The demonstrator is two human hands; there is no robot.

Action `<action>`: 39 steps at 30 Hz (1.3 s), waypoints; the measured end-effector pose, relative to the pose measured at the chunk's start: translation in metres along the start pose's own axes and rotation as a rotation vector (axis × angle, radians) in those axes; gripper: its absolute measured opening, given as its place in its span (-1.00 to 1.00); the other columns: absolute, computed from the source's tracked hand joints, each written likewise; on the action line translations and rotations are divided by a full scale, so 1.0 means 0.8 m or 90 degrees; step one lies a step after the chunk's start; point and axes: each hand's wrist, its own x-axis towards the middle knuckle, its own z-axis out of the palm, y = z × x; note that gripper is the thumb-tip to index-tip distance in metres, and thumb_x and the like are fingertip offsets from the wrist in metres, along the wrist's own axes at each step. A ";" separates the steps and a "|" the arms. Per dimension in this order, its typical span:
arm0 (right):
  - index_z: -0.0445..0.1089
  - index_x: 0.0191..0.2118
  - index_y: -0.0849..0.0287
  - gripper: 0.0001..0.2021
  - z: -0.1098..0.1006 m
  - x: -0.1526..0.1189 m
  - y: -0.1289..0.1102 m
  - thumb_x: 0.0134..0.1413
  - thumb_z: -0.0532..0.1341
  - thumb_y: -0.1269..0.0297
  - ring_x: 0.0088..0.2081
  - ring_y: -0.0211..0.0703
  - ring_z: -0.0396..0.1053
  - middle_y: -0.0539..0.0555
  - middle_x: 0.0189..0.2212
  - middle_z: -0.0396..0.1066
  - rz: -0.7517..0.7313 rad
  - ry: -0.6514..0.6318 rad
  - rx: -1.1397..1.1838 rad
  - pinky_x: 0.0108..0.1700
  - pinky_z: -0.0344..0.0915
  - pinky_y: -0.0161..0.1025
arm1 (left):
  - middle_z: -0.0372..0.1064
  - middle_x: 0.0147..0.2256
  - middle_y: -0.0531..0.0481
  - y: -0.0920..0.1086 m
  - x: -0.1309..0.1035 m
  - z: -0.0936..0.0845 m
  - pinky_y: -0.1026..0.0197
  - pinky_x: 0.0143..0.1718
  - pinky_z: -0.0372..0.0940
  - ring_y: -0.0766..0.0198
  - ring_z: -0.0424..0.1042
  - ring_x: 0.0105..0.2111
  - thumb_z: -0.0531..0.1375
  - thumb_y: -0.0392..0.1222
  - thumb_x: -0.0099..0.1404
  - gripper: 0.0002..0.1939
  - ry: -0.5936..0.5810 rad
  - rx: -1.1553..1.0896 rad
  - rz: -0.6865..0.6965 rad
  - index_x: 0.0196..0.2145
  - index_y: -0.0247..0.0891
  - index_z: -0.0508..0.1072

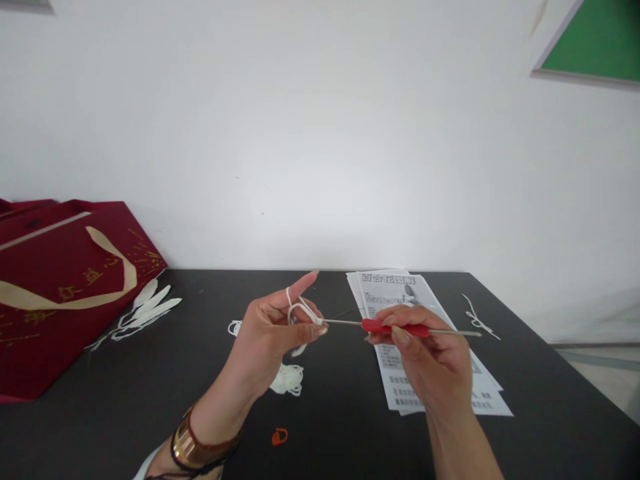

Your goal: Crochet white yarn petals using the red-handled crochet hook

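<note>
From the head-worn camera, two bare hands are held above a black table (340, 440), apart from each other but bridged by a slim metal crochet hook with a red grip (371, 325). The right hand (437, 360) pinches the red grip, its fingers covering part of it, while the plain end of the shaft sticks out beyond the hand. The left hand (270, 333) pinches white yarn (306, 307) between thumb and fingers, a strand looped around its raised index finger; the hook's tip is lost in the yarn there, so whether it has caught a loop cannot be told. Below the left hand lies a white yarn bundle (289, 379), partly hidden by the wrist, and nearer the viewer an orange marker (279, 437). The right hand blocks part of some printed sheets (435, 297), whose small print is too blurred to read. Beyond them is a knotted white cord (475, 318). At left, white leaf-shaped pieces (150, 307) lie beside a dark red bag (113, 220), cut off by the frame's edge, as is a green panel (595, 43) at upper right.
</note>
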 end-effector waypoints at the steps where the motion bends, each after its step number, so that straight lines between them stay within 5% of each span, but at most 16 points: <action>1: 0.53 -0.28 0.14 -0.93 -0.001 0.000 0.001 0.10 0.29 0.40 -0.33 -0.15 0.55 0.07 -0.30 0.51 -0.002 -0.003 0.000 -0.29 0.55 -0.27 | 0.46 -0.54 0.05 -0.001 -0.001 0.000 0.39 -0.55 0.13 0.43 0.32 -0.55 0.41 -0.46 -0.11 -0.42 0.003 0.006 0.016 -0.10 -0.07 0.58; 12: 0.53 -0.30 0.13 -0.95 -0.004 0.003 0.003 0.10 0.31 0.38 -0.34 -0.15 0.56 0.05 -0.33 0.52 0.009 0.002 0.001 -0.30 0.55 -0.28 | 0.45 -0.53 0.07 -0.003 -0.003 0.002 0.37 -0.55 0.15 0.40 0.32 -0.52 0.39 -0.45 -0.08 -0.44 0.010 0.079 0.063 -0.08 -0.08 0.57; 20: 0.53 -0.38 0.16 -0.92 0.006 0.001 -0.006 0.00 0.38 0.28 -0.37 -0.15 0.55 0.04 -0.41 0.51 0.083 0.085 0.011 -0.35 0.54 -0.30 | 0.44 -0.53 0.07 -0.001 -0.005 0.002 0.36 -0.54 0.18 0.39 0.32 -0.51 0.40 -0.44 -0.09 -0.46 0.010 0.105 0.062 -0.11 -0.09 0.59; 28: 0.49 -0.36 0.13 -0.93 0.005 0.000 -0.012 0.01 0.37 0.30 -0.35 -0.14 0.55 0.05 -0.32 0.50 0.103 0.044 0.028 -0.34 0.55 -0.27 | 0.47 -0.53 0.07 0.000 0.002 -0.009 0.40 -0.56 0.16 0.45 0.32 -0.57 0.42 -0.47 -0.13 -0.41 -0.051 0.030 -0.058 -0.11 -0.08 0.58; 39: 0.49 -0.36 0.15 -0.93 0.001 0.001 -0.012 0.03 0.36 0.29 -0.40 -0.17 0.53 0.06 -0.35 0.51 0.099 0.027 0.011 -0.34 0.54 -0.25 | 0.47 -0.53 0.06 0.003 0.001 -0.012 0.38 -0.52 0.19 0.46 0.32 -0.57 0.43 -0.45 -0.14 -0.39 -0.078 0.029 -0.103 -0.08 -0.11 0.57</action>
